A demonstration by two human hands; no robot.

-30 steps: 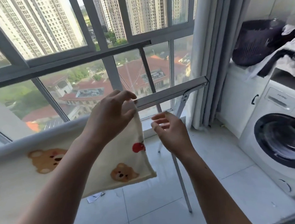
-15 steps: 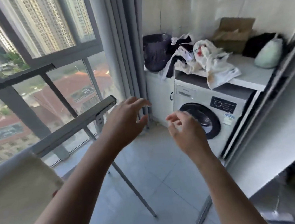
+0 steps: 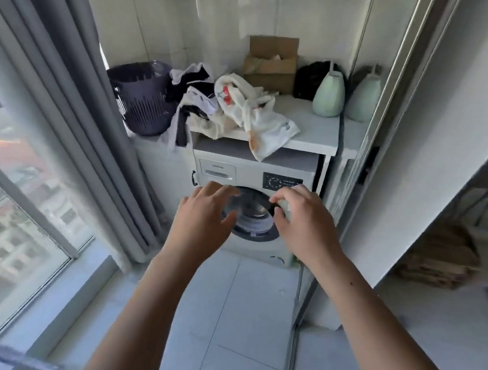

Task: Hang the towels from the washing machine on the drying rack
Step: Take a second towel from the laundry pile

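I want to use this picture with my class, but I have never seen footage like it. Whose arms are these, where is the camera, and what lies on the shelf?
The camera sits on a person's head, looking forward and down, so the arms are the wearer's own. The left hand and right hand are both empty, raised in front of the washing machine. On the shelf above it lie a cream printed towel, a heap of dark and white clothes, a cardboard box and a pale green container. A dark laundry basket stands to the left.
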